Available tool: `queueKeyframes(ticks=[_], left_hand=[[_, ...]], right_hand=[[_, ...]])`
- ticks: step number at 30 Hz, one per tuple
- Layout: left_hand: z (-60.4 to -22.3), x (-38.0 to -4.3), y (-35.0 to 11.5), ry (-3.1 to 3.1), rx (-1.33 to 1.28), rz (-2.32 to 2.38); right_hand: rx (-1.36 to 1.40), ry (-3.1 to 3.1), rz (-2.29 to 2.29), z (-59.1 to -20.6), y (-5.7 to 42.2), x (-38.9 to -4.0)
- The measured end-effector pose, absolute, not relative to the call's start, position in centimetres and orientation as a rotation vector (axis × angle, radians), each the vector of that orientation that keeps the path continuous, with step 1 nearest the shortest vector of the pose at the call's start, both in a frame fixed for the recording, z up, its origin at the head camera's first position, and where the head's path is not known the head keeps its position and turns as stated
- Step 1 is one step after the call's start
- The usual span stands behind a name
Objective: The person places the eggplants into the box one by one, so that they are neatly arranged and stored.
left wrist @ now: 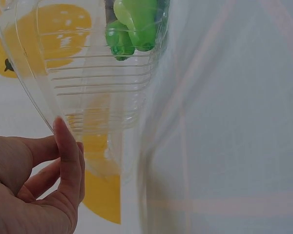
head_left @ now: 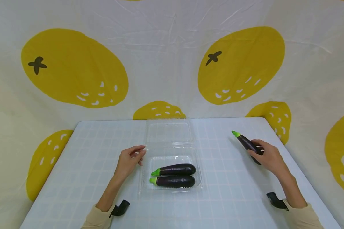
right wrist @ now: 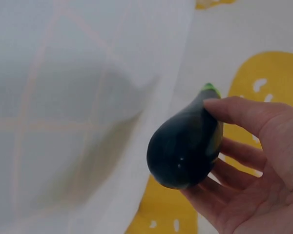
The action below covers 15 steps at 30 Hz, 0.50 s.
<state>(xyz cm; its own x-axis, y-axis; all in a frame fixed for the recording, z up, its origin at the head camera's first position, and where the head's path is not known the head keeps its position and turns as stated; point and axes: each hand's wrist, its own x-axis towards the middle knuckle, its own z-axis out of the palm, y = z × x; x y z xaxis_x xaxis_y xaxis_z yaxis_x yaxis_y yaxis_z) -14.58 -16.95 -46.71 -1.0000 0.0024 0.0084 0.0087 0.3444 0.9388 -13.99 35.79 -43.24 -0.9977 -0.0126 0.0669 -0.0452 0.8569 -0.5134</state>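
A clear plastic clamshell container (head_left: pixel 200 183) lies open on the table, its lid (head_left: pixel 169 132) folded back. Two dark purple eggplants with green caps lie side by side in it, an upper one (head_left: pixel 177 169) and a lower one (head_left: pixel 176 181). At the container's left rim, near the hinge, my left hand (head_left: pixel 129 162) pinches the edge between thumb and index finger; the thumb tip hides behind the index finger (left wrist: pixel 68 161) in the left wrist view. My right hand (head_left: pixel 270 157) grips a third eggplant (right wrist: pixel 183 144) around its thick end, held above the table at right, green cap (head_left: pixel 235 134) pointing away.
The table (head_left: pixel 89 168) has a pale checked cloth. Behind it hangs a white curtain (head_left: pixel 163 57) printed with large yellow fruits. Black wrist-worn devices sit at the left sleeve (head_left: pixel 98 218) and right sleeve (head_left: pixel 302 216).
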Motion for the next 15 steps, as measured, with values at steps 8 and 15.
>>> queueKeyframes(ticks=[8,15], left_hand=[[-46.8,-14.7,-17.0,-2.572,-0.011,-1.789],[-46.8,-14.7,-16.9,-2.574,-0.011,-1.781]], right_hand=[[0.101,-2.956,0.836,-42.4,34.3,-13.3],[0.185,-2.922,0.833,-41.7,33.2,-12.9]])
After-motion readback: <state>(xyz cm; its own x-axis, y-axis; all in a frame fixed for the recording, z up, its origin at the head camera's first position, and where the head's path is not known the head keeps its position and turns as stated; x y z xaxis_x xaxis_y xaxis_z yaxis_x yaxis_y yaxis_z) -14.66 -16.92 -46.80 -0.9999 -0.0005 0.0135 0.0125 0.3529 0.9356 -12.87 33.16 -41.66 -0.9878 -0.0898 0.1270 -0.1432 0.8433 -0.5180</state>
